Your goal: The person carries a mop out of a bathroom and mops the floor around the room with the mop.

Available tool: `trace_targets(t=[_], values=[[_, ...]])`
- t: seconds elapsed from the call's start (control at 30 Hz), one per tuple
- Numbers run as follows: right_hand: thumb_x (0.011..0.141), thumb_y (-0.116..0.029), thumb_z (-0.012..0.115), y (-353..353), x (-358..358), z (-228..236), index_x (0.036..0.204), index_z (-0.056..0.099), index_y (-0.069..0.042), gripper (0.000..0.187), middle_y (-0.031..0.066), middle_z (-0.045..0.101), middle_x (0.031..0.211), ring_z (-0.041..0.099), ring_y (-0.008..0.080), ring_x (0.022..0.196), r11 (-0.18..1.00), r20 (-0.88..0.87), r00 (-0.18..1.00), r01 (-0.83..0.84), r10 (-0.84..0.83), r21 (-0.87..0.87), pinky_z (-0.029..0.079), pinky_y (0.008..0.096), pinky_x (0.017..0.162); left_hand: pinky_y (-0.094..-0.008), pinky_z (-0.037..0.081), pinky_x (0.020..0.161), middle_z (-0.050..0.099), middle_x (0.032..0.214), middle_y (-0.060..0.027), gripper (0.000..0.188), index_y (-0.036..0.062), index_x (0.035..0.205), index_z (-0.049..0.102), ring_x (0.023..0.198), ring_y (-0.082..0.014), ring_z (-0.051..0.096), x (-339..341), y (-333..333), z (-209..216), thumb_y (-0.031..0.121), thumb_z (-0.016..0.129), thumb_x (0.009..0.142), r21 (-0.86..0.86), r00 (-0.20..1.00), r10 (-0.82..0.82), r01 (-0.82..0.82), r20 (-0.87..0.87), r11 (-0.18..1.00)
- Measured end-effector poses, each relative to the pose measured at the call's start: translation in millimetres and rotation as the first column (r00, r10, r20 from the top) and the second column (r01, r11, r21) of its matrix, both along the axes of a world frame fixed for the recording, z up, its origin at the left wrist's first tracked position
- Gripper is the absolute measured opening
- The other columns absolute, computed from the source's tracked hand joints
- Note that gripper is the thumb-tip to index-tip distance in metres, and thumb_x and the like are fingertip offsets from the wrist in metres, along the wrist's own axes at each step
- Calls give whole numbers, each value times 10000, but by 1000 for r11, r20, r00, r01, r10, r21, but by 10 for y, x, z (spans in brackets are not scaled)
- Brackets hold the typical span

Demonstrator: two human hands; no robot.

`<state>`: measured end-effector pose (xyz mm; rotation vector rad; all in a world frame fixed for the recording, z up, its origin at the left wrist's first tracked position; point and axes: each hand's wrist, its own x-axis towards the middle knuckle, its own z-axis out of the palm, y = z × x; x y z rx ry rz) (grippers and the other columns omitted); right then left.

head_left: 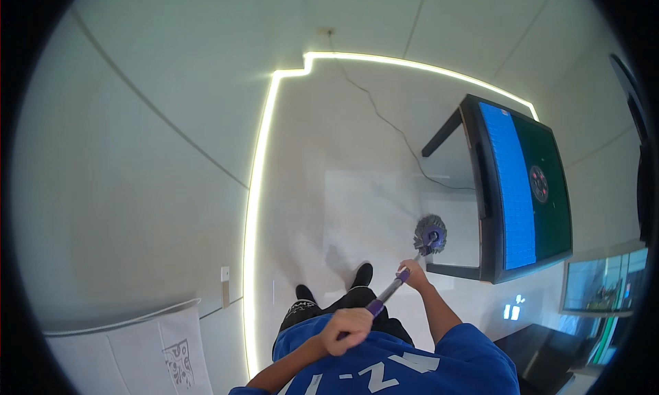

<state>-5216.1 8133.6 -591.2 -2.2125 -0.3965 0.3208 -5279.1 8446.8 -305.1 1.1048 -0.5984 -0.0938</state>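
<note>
A mop (389, 293) with a silver and purple pole slants away from my body to the right. Its round grey head (431, 235), with a purple centre, rests on the pale floor close to a table leg. My left hand (348, 330) is closed round the upper end of the pole, near my blue shirt. Farther down, my right hand (413, 275) grips a purple section of the same pole.
On the right stands a black-framed table (489, 209) with a blue and green top. A thin cable (384, 119) runs across the floor toward it. A glowing light strip (255, 189) follows the wall base. Dark furniture (539, 357) sits lower right; white cloth (130, 354) hangs lower left.
</note>
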Motion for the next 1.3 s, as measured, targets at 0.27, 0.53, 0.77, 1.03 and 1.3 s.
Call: trace_targets(t=[0.27,0.53,0.77,1.03,1.3], values=[[733,-241,691,1906,-385,308,671,617,-72,194,121,639,749,601,332,764,985,-25,985,-171,171,-22,475,413,715,-374,380,605,460,562,-65,182,56,550,447,511,-263,457,-437,1485,884,121,557,679,137,990,-52,34,132,990],[731,-109,672,3499,-702,837,619,495,-66,214,104,539,645,547,310,651,913,133,935,-350,328,211,440,404,613,-317,424,514,480,573,-60,105,76,574,524,475,-213,485,-860,1909,1763,46,620,605,315,910,-92,-45,405,948],[729,-51,647,4105,-877,857,607,395,-46,280,100,471,603,484,287,601,802,119,914,-398,387,447,401,379,587,-303,441,567,532,636,-64,80,67,629,557,530,-216,526,-1051,1719,1845,93,632,616,376,888,-6,-189,461,907],[748,-9,642,3803,-1162,474,620,375,-44,299,72,451,592,490,243,596,724,-32,936,-248,350,643,397,338,581,-328,391,477,501,545,-31,148,129,567,500,480,-217,518,-1187,598,1678,161,629,633,595,935,8,-233,356,769],[786,-172,688,2666,-1242,460,679,523,-41,236,119,561,703,565,325,697,784,58,921,-360,385,505,449,405,620,-346,393,491,494,524,-26,179,135,559,520,509,-219,542,-1274,-554,1355,200,632,683,669,899,-374,136,225,730]])
